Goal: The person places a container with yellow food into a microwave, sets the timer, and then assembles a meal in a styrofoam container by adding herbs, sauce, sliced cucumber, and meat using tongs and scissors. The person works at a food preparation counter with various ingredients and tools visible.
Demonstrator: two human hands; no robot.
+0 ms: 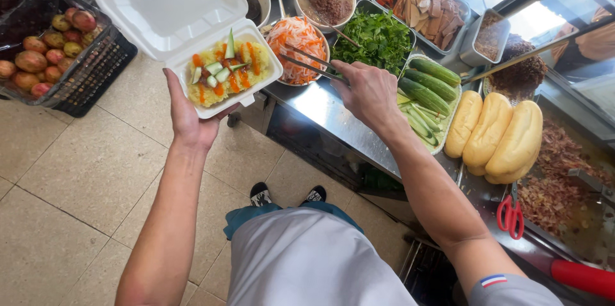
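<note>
Left hand (188,120) cups underside of open white foam clamshell box (192,17), filled; light, flimsy, best supported under base. Right hand (369,91) pinches metal tongs (312,62) over bowl of shredded carrot-radish pickle (298,46); limp, wet strands.

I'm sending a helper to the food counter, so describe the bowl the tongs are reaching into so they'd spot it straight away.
On the steel counter, look past the green tray of cucumbers to the bowls at the near edge. The bowl of shredded carrot and white radish sits beside the pile of green herbs. It alone is orange and white, with the metal tongs in it.
</note>
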